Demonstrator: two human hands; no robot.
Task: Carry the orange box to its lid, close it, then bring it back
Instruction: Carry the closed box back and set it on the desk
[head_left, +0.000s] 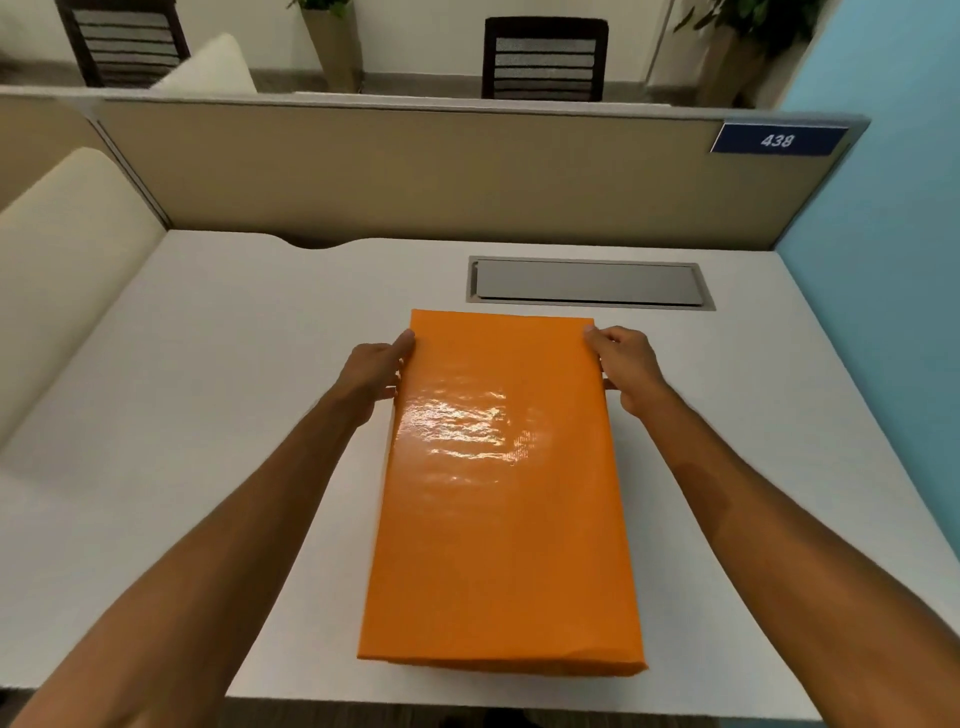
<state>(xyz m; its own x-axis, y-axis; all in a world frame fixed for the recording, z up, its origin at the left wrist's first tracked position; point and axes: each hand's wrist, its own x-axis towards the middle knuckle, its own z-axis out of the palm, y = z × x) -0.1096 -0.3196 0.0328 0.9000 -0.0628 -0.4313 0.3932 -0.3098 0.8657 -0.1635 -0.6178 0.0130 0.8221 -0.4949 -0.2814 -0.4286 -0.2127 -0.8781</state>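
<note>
The orange box (501, 493) is lying lengthwise on the white desk (182, 415), its near end sitting close to the desk's front edge and its far end reaching toward the grey cable hatch (589, 283). The lid is sitting on it, a glossy orange top reflecting light, so nothing inside is showing. Both arms are stretching forward along the box. The left hand (371, 376) is pressing against the box's left side near the far corner, thumb lying on the top edge. The right hand (626, 366) is clasping the right side opposite, fingers curling onto the edge. Bare desk is spreading wide to the left of the box and narrower to its right. Beyond the hatch a beige partition (415, 176) is closing off the desk.
</note>
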